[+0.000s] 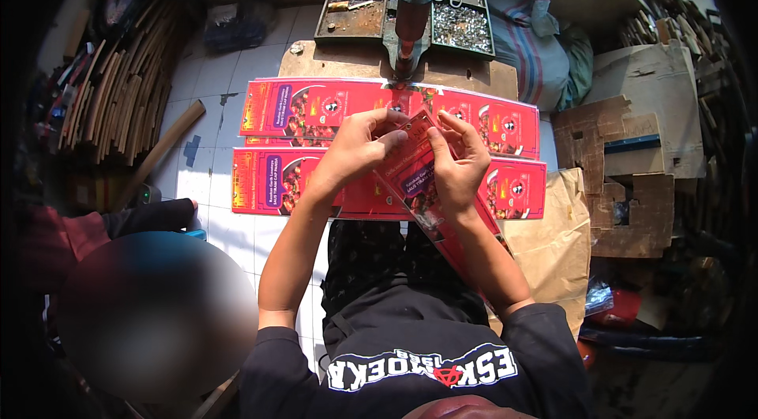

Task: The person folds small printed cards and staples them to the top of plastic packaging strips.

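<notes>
Over your lap, your left hand [355, 147] and right hand [456, 158] both pinch shut on the top end of a flat red carton blank [418, 182], which slants down toward your right forearm. Beyond it, two rows of matching red carton blanks [316, 107] lie flat on the tiled floor [229, 64]. At the far edge stands a compartmented metal tray [371, 1].

White floor tiles [213, 95] catch bright daylight, wooden slats [118, 87] stacked at nine o'clock, a compartmented metal tray [371, 1] at twelve, and torn cardboard [632, 151] piled at three o'clock.
</notes>
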Demonstrator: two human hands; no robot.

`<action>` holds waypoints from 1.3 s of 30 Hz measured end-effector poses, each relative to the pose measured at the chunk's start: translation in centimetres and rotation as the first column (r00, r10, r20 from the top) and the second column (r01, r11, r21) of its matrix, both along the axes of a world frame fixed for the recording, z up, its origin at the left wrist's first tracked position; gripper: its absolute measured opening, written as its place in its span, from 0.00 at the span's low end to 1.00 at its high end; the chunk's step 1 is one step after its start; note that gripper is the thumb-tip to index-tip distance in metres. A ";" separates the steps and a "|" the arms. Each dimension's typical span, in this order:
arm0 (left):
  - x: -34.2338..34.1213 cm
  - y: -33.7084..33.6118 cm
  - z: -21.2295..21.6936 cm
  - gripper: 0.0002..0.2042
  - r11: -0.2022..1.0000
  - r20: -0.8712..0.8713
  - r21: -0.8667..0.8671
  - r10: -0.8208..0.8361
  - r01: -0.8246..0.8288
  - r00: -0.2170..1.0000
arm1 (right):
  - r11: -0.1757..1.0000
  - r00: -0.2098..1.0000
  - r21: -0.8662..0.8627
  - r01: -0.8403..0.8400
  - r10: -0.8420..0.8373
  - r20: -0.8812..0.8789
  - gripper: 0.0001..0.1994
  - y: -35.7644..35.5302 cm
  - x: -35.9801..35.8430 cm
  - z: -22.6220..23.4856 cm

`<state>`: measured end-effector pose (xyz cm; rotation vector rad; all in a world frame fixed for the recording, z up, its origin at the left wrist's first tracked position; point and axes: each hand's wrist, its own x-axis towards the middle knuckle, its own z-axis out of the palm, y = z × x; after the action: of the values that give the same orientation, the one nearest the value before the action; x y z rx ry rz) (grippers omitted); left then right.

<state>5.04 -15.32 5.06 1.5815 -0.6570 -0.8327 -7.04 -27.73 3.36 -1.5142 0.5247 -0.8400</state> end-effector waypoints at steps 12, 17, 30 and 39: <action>-6.0 1.7 2.2 0.06 0.922 0.182 -0.335 0.266 -0.194 0.947 | 0.826 0.883 0.315 -0.467 0.449 0.135 0.15 -0.8 -6.3 9.2; -6.9 1.9 1.6 0.08 0.758 0.018 -0.651 0.059 -0.033 0.998 | 0.745 0.795 0.284 -0.604 0.536 0.284 0.16 0.1 -8.0 8.9; -7.2 0.3 -0.5 0.09 0.223 -0.170 -0.964 -0.096 -0.145 0.981 | 0.943 0.906 -0.085 -0.321 0.332 0.262 0.18 6.2 -6.3 5.2; -7.0 0.2 -1.8 0.12 0.109 -0.152 -0.984 -0.136 -0.137 0.979 | 0.896 0.914 -0.340 -0.286 0.362 0.183 0.22 6.9 -6.3 5.6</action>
<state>-1.91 -15.16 3.26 0.1561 -0.7953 -0.2977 -13.35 -20.78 9.00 -1.6924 -0.0511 -0.8502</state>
